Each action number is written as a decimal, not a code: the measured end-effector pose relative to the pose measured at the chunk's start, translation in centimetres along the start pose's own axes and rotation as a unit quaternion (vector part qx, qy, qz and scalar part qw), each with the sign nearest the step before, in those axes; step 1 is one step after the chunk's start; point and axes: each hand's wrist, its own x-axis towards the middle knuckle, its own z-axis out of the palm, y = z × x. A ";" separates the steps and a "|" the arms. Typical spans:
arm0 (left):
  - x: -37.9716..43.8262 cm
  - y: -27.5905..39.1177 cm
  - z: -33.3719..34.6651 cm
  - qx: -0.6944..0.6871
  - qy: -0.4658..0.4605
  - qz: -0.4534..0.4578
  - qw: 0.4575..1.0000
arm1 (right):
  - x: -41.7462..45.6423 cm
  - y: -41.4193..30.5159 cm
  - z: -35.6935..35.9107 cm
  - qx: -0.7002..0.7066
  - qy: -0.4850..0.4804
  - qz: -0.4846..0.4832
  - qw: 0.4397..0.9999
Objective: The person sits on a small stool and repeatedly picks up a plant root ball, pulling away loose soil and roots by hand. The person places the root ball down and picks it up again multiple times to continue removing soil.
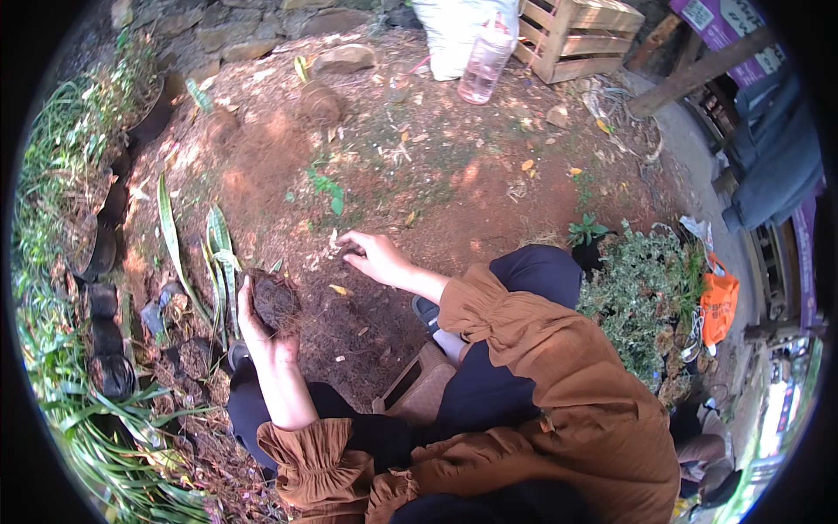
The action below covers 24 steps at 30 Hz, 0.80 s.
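Note:
My left hand [273, 354] cups a ball of dark root fibre and soil [276, 304] from below and from its left side. A small green leaf tip shows just above the ball; whether it grows from it I cannot tell. Just beyond stand variegated snake plant leaves [219, 262]. To the right, my right hand [378, 257] hangs over the ground with thumb and fingers apart, and I see nothing held in it. Loose dark fibrous soil [347, 340] covers the ground between my feet.
Two fibre-wrapped balls with snake plant leaves, one nearer [221, 124] and one farther [321, 105], sit beyond loose coconut fibre [268, 160]. A pink water bottle [484, 69], white sack [448, 33] and wooden crate [582, 39] stand at the back. Potted plants [628, 288] and an orange bag [719, 304] are right.

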 end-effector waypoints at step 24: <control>1.4 -6.5 0.0 0.119 -0.024 -0.008 0.993 | 0.5 -6.3 -8.1 0.250 -0.081 0.042 0.964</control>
